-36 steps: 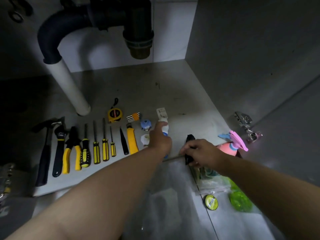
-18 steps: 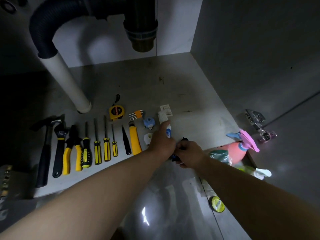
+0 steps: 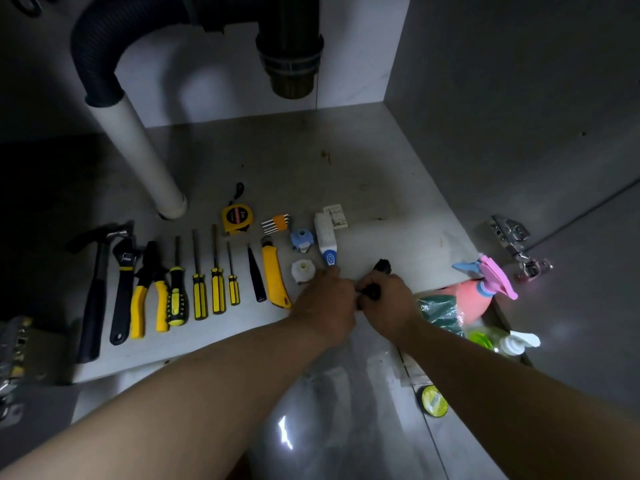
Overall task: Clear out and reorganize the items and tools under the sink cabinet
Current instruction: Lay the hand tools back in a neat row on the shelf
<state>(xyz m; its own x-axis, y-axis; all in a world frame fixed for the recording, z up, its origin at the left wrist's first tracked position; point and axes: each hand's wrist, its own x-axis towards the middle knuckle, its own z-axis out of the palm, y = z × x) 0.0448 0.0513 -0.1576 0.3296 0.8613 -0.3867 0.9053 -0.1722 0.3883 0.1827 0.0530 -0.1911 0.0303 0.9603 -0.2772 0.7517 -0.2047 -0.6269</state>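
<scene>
Nearby, clear bag [image 3: 463,321] holds green scourers [image 3: 437,308].

Cab floor [image 3: 311,168], hammer [image 3: 93,289], pliers [image 3: 149,289], tape meas. [image 3: 236,218]

A pale grey cabinet floor panel [image 3: 294,161] runs back to a white tiled rear wall [image 3: 349,46] and meets a plain grey side wall [image 3: 502,98] on the right. Far left, a black corrugated drain hose [image 3: 100,46] curves down into a white plastic pipe [image 3: 138,150] that slants to the panel. A dark round drain trap [image 3: 289,46] hangs at centre. The near glossy grey tiled floor [image 3: 346,393] carries a bright glare spot [image 3: 285,433]. The left side lies in deep shadow.
</scene>
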